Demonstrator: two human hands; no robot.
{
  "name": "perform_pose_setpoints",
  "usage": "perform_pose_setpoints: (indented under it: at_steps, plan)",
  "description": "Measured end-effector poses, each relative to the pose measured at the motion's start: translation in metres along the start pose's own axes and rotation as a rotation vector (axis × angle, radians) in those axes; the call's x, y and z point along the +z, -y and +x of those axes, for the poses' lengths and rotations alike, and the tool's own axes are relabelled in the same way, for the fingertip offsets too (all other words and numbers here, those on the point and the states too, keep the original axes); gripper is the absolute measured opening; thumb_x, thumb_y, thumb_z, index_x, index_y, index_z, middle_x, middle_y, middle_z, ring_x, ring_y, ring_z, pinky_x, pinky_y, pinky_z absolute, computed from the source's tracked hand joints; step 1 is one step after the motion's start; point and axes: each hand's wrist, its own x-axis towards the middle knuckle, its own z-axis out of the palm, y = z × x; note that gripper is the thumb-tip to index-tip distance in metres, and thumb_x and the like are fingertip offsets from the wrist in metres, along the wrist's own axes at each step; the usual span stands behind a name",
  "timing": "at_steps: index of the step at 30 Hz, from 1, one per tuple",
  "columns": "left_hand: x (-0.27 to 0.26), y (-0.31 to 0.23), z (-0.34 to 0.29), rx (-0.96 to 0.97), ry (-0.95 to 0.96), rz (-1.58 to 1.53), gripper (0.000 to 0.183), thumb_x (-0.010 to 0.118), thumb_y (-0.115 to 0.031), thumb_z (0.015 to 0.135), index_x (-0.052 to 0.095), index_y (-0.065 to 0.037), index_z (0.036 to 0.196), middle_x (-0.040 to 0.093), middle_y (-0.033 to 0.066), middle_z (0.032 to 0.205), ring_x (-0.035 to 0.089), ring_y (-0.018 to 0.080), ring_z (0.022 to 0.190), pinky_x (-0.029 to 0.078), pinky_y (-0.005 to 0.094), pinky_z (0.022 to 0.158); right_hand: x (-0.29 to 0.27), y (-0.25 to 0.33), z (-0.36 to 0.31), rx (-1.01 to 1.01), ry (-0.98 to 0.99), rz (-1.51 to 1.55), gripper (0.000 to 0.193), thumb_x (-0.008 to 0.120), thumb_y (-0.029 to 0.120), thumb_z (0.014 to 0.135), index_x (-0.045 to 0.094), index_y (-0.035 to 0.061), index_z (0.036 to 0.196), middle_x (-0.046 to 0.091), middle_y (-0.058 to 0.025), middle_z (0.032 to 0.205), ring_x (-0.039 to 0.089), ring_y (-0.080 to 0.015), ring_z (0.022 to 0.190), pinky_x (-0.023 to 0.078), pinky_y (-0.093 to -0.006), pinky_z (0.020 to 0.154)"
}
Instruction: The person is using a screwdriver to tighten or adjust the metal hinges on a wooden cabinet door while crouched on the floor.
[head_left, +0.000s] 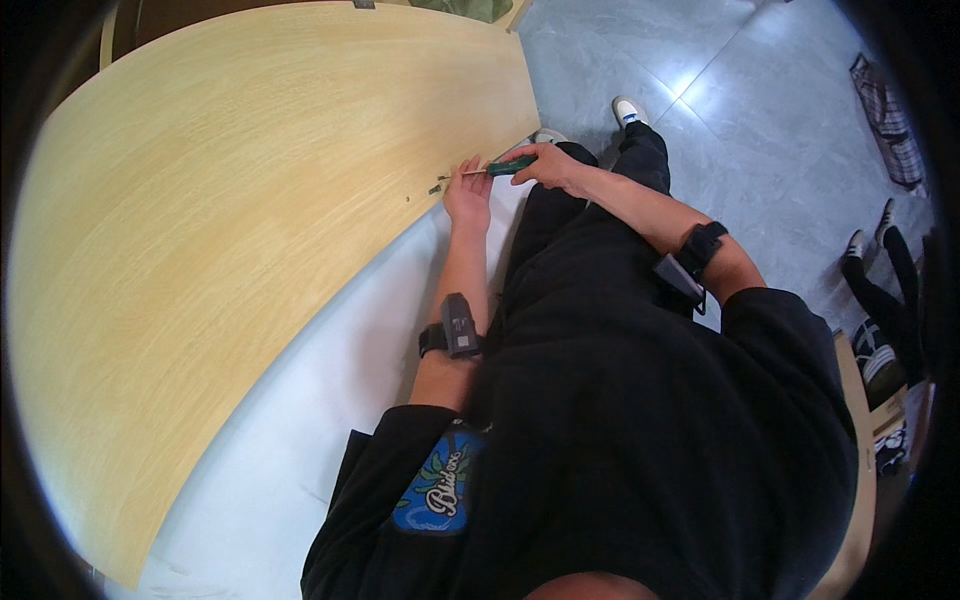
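Observation:
In my right hand [548, 168] is a screwdriver [513, 166] with a dark green handle, its thin metal shaft pointing left. My left hand [468, 198] lies palm up at the edge of a light wooden panel [270, 170]. Its fingers are drawn in around the screwdriver's tip, and whatever they pinch there is too small to make out. Just left of these fingers, a small dark green piece [435, 190] rests on the panel. A tiny dark spot or hole [408, 199] shows a little farther left.
White surface [300, 400] borders the panel's curved near edge. Grey tiled floor [740, 130] spreads to the right, with plaid cloth [888, 125] at its far side. Another person's dark-clothed legs [885, 280] reach in at the right. A wooden chair edge [853, 400] stands beside me.

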Motion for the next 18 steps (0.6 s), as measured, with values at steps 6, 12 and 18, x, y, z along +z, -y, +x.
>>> perform_pose_setpoints:
  at_steps: [6,12,18]
  plan:
    - [-0.005,-0.001,-0.002,0.027,-0.035,0.061,0.026,0.036,-0.026,0.094,0.044,-0.006,0.109,0.052,0.0077,0.121,0.052,0.0245,0.109,0.04,0.0336,0.089,0.0,0.035,-0.015,0.414,0.05,0.31,0.022,0.051,0.025,0.083,0.056,0.0059,0.091,0.056,-0.0049,0.065,0.031,-0.0039,0.041,0.021,-0.0184,0.035]
    - [-0.001,-0.003,-0.004,0.011,0.024,-0.033,0.027,0.034,-0.025,0.095,0.042,-0.004,0.108,0.052,0.0105,0.12,0.052,0.0269,0.108,0.043,0.0357,0.088,0.0,0.021,-0.01,0.105,0.026,-0.03,0.017,0.055,0.022,0.08,0.057,0.0065,0.086,0.055,-0.0027,0.065,0.032,-0.0038,0.042,0.024,-0.0205,0.036]
    - [0.005,-0.002,-0.009,0.02,-0.046,0.022,0.025,0.032,-0.023,0.095,0.043,-0.003,0.106,0.053,0.0116,0.118,0.053,0.0275,0.105,0.043,0.0374,0.089,0.002,0.009,-0.007,-0.019,-0.016,0.013,0.027,0.069,0.008,0.07,0.057,0.0054,0.094,0.055,-0.0026,0.072,0.036,-0.004,0.045,0.027,-0.0207,0.039]
